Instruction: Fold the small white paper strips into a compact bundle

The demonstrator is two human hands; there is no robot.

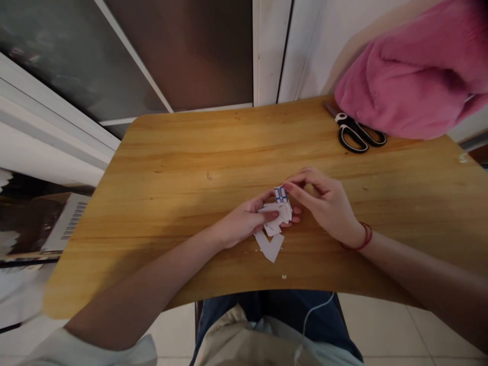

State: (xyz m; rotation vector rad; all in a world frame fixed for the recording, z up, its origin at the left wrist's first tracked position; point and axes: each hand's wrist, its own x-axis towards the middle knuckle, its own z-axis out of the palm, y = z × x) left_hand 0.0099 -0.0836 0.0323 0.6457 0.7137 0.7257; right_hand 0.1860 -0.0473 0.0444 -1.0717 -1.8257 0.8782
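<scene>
My left hand (244,221) grips a small bundle of white paper pieces (280,209), its thumb pressed on top and its fingertips showing past the right side. Faint writing marks some of the pieces. A small piece with a blue-and-white pattern (281,195) sticks up from the far end of the bundle. The thumb and forefinger of my right hand (324,203) pinch the top corner of that patterned piece. Below the bundle, a V-shaped white paper scrap (271,248) shows at the near side; whether it hangs or lies on the table is unclear.
Black-handled scissors (356,133) lie at the far right of the wooden table (183,157), beside a pink plush cloth (412,76). Tiny paper bits (284,277) dot the near edge. A framed glass door (183,56) stands behind, and a white slotted box (68,221) is at left.
</scene>
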